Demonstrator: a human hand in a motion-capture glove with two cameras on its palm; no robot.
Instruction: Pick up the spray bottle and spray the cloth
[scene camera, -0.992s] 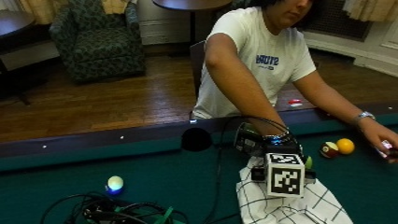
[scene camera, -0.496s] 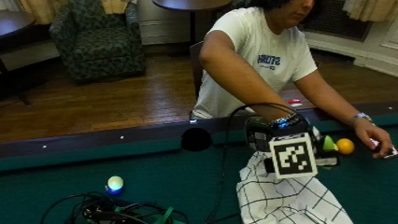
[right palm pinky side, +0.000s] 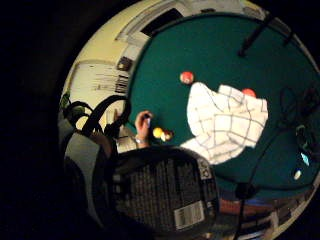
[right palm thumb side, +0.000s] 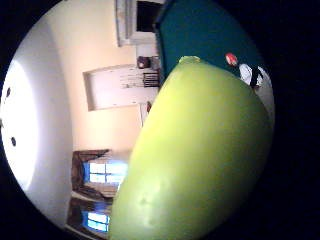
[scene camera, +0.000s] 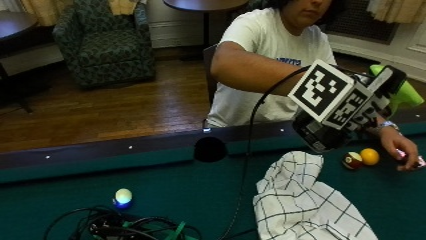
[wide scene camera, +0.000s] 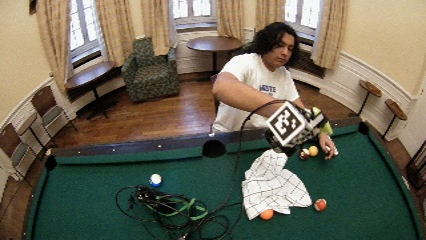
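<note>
Right hand (scene camera: 333, 131) raised above the table (scene camera: 166, 190), apparently wrapped around the green bottle (scene camera: 399, 90), though fingers are mostly hidden. Checked cloth (scene camera: 306, 205) lies below the hand. Bare hand (scene camera: 399, 150) rests on felt by two balls (scene camera: 361, 158).

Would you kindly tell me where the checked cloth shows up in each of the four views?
Outside view: the checked cloth lies on the green felt, below the raised right hand.
Wide outside view: the cloth lies on the felt below that hand.
Little finger side palm view: the cloth is spread on the felt.
Thumb side palm view: only a corner shows.
Shared landmark: the red ball, except in the outside view.
</note>
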